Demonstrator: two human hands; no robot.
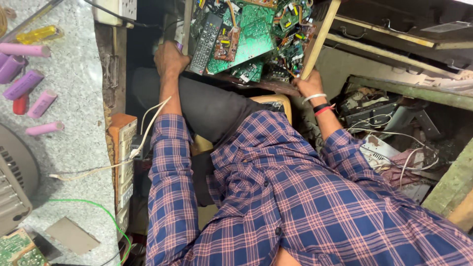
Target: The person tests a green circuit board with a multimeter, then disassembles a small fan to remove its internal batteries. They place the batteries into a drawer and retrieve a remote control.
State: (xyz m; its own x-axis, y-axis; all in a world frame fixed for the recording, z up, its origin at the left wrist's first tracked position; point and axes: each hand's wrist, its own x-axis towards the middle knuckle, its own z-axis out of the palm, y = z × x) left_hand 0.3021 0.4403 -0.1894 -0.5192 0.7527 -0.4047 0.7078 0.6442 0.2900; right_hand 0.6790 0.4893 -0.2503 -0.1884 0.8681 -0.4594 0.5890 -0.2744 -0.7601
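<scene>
While both hands are gripping drawer [322, 29] | left hand [170, 59] clasping left edge | right hand [308, 83] closing on wooden side | circuit boards [251, 39], remote [206, 37] lying untouched inside

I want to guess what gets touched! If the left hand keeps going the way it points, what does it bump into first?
Probably the black remote control. The left hand points toward the drawer full of green circuit boards, and the remote lies right beside its knuckles. Depth is hard to judge from above.
</scene>
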